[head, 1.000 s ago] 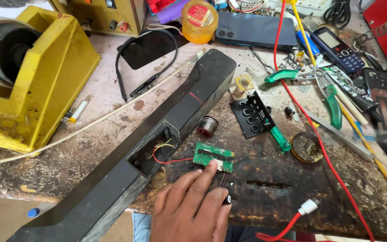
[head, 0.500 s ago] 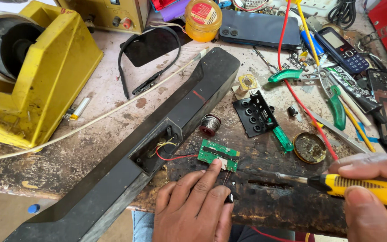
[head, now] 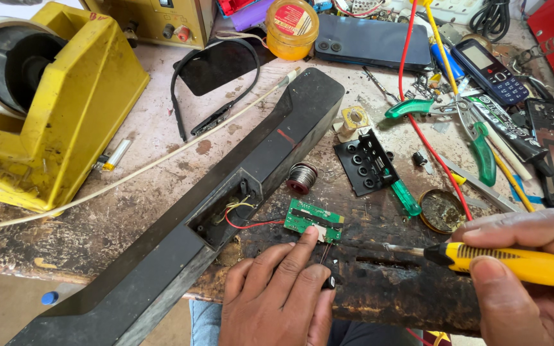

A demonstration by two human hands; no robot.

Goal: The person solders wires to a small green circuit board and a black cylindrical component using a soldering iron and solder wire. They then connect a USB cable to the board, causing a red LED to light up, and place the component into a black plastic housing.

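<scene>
A small green circuit board (head: 313, 220) lies on the worn bench, joined by red and black wires to an opening in a long black plastic housing (head: 226, 205). My left hand (head: 277, 295) rests at the bench's near edge, its index finger pressing the board's lower right corner. My right hand (head: 527, 282) grips a yellow-handled soldering iron (head: 501, 261) at the lower right. The iron's metal tip (head: 395, 247) points left and stops a short way right of the board.
A yellow tape dispenser (head: 46, 102) stands at the left. A solder spool (head: 302, 177), a black button panel (head: 368, 163), a round flux tin (head: 442, 210), green-handled pliers (head: 476, 138), phones and red and yellow leads crowd the right and back.
My right hand has come in from the right with the yellow soldering iron and moved its tip leftward toward the board. My left hand stays on the board.
</scene>
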